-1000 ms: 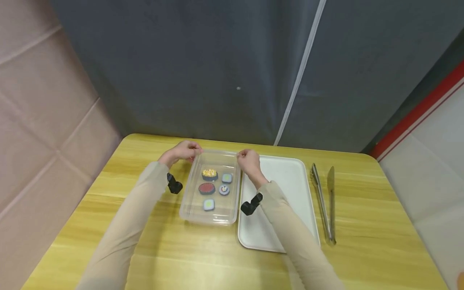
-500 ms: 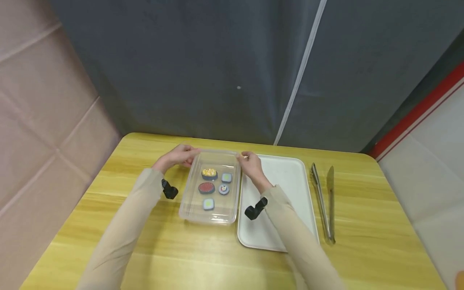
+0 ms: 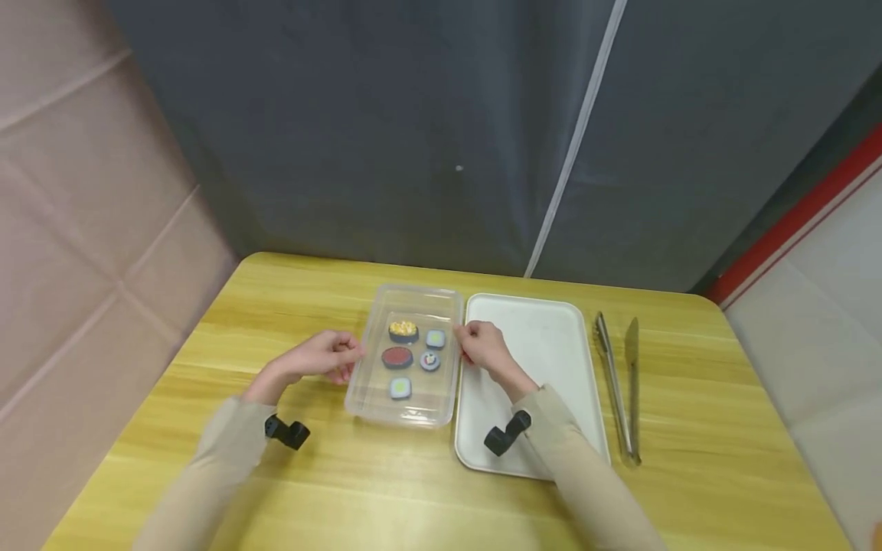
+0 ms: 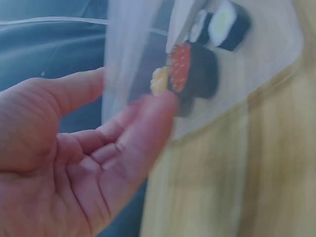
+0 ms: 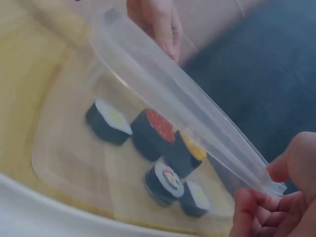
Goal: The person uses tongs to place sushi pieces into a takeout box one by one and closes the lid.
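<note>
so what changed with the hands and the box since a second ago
Both hands slid back from the far corners of the clear box to its long sides: the left hand now lies open at the left wall, and the right hand pinches the right rim. The box seems to have shifted little, if at all. The sushi pieces inside, the white tray and the tongs stayed as they were.

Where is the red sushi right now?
In the head view the red sushi sits inside the clear box on the table, between the yellow-topped piece behind it and a green-centred roll in front, left of the white tray.
</note>
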